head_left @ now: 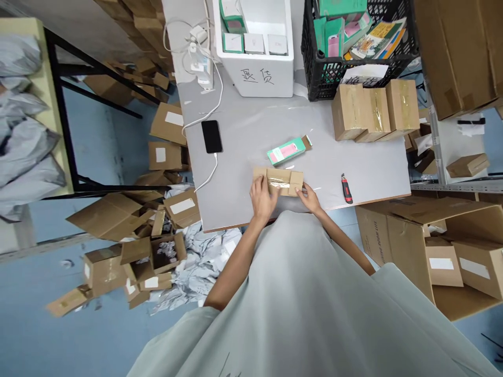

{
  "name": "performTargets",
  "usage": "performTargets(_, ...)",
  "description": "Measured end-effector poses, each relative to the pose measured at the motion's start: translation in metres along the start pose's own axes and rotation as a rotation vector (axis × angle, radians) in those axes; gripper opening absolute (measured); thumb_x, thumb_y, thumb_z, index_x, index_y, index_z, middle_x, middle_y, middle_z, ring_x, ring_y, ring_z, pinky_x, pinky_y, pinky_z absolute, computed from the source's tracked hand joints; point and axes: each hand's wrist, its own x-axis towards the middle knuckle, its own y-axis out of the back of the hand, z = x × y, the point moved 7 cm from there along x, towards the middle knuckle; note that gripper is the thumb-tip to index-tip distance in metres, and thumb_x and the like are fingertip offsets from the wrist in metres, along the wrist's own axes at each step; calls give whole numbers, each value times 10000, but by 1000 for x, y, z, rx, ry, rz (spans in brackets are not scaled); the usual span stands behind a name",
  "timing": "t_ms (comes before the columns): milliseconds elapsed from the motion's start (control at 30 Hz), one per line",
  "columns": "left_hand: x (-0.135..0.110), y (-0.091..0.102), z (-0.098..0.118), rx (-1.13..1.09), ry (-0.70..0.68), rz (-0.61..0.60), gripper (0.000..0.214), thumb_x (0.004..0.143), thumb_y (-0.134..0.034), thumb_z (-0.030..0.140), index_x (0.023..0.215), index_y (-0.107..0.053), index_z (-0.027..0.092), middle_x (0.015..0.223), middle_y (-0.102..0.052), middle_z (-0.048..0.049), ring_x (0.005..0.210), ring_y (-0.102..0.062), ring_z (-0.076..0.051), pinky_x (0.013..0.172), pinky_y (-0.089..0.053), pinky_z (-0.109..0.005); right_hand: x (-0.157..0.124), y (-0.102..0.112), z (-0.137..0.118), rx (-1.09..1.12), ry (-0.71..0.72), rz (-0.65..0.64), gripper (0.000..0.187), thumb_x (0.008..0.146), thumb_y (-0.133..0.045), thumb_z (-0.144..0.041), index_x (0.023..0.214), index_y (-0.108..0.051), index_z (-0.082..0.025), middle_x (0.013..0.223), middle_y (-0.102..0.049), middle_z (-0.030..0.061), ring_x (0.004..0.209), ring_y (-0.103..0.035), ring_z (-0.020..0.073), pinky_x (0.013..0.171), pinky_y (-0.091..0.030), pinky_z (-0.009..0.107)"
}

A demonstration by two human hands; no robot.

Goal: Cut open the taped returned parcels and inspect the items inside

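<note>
A small brown cardboard box [283,177] with clear tape on it lies at the table's front edge, between my two hands. My left hand [263,199] grips its left end, fingers on the top and near side. At the right end my right hand [309,198] pinches the near corner. Just beyond the box lies a green and pink product box [286,152], its brown end flap standing open. To the right rests a red and black utility knife [346,189], touched by neither hand.
A phone [211,136] on a white cable lies at the left. Behind stand a white bin [255,76] of small boxes and a black crate [326,78]. Three taped cartons [375,114] stand at the right. A large open carton [408,272] and a box pile [106,267] flank the table.
</note>
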Motion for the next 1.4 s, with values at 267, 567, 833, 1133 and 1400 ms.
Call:
performTargets(267,-7,49,-104,-340,446,315,643,1049,-641,582,1518,-638,143,1510,-662,-254,1426,-672,-346,1279,-502,-556,5,-27,-33,-210,64,-180,602,1070,-663,-561,1605,-658,-283,1304,-831,90,895,-806,245,975,-679,430)
performTargets(567,-91,161,-204,-263,651,594,480,994,-644,499,1322,-714,156,1385,-767,-225,1337,-741,-342,1223,-568,-574,40,-187,-118,-432,246,-497,551,1140,-586,-444,1623,-637,-183,1312,-808,142,1070,-798,290,1085,-616,437)
performTargets(833,-117,218,-202,-119,655,759,455,966,-587,422,1323,-693,160,1388,-728,-216,1439,-668,-373,1294,-487,-614,28,-239,-128,-337,250,-582,452,1087,-724,-287,1521,-738,-161,1452,-803,126,1112,-830,257,1060,-615,360)
performTargets(1133,2,167,-43,-110,60,591,227,1042,-696,459,1091,-740,241,1338,-727,-123,1414,-657,-341,1350,-424,-622,73,-37,-50,-220,-2,-203,312,1061,-697,-332,1314,-815,-194,1241,-867,112,1068,-845,236,1093,-631,421)
performTargets(1400,135,17,22,-46,-7,40,261,930,-811,364,1132,-748,211,1482,-694,-197,1491,-605,-380,1351,-395,-572,40,77,6,-2,-156,13,290,1024,-673,-357,1223,-781,-176,1089,-843,97,880,-819,198,891,-680,373)
